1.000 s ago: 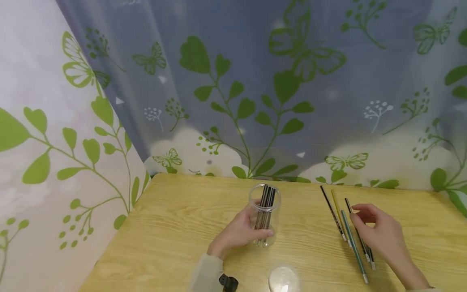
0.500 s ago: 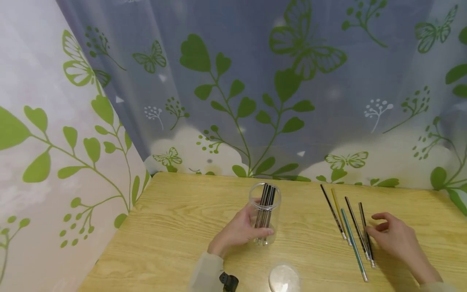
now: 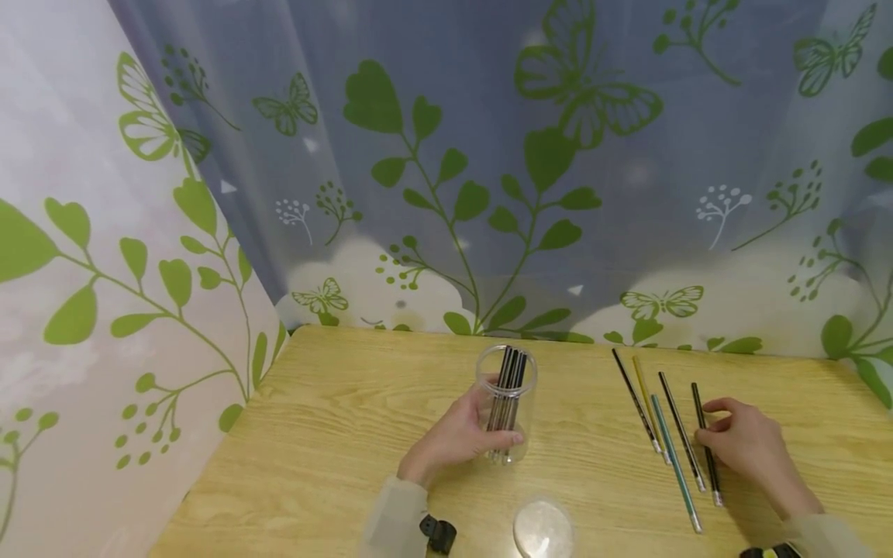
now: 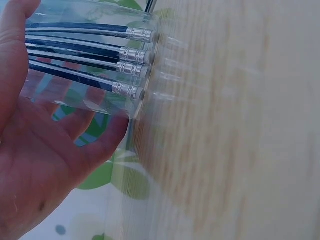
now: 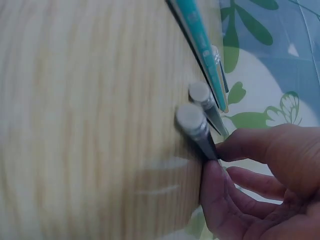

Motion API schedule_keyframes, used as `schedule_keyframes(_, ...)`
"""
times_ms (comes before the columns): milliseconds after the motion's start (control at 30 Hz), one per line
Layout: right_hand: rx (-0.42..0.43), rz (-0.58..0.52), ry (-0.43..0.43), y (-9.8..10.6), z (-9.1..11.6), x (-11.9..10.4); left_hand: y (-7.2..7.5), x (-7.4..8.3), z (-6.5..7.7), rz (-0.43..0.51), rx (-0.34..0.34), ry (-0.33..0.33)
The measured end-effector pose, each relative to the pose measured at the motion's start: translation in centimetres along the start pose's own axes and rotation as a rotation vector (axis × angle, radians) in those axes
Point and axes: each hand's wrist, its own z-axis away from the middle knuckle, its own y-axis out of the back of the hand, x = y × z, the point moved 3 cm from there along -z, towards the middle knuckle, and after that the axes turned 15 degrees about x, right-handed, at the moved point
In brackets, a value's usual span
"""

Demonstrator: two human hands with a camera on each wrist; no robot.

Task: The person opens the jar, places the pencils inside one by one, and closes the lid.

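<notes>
My left hand (image 3: 455,432) grips a clear plastic jar (image 3: 524,422) round its side. Inside the jar, several dark pencils (image 3: 507,387) lean together, and the left wrist view shows their metal ferrules (image 4: 131,56) and eraser ends at the bottom. On the right of the table my right hand (image 3: 752,443) pinches the rightmost black pencil (image 3: 712,471) between thumb and fingertips. Its white eraser (image 5: 191,116) points towards the right wrist camera. Just left of it lies another black pencil (image 3: 682,432), then a teal pencil (image 3: 675,463).
A yellow pencil (image 3: 642,387) and one more black pencil (image 3: 632,394) lie further left. In front of the jar rests a round clear lid (image 3: 543,530). The wooden table (image 3: 335,411) ends at a leaf-and-butterfly curtain (image 3: 432,186) behind.
My right hand has shifted right onto the rightmost black pencil, which now lies further from its neighbour. The left hand and jar have stayed in place.
</notes>
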Motion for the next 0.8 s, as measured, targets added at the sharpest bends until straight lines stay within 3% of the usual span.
schedule_keyframes(233, -0.042, -0.01, -0.038, 0.12, -0.03, -0.41, -0.15, 0.17, -0.09, 0.008, -0.002, 0.001)
schedule_keyframes(800, -0.041, -0.01, -0.062, -0.24, -0.37, -0.7, 0.13, -0.01, -0.16, 0.018, -0.003, 0.0)
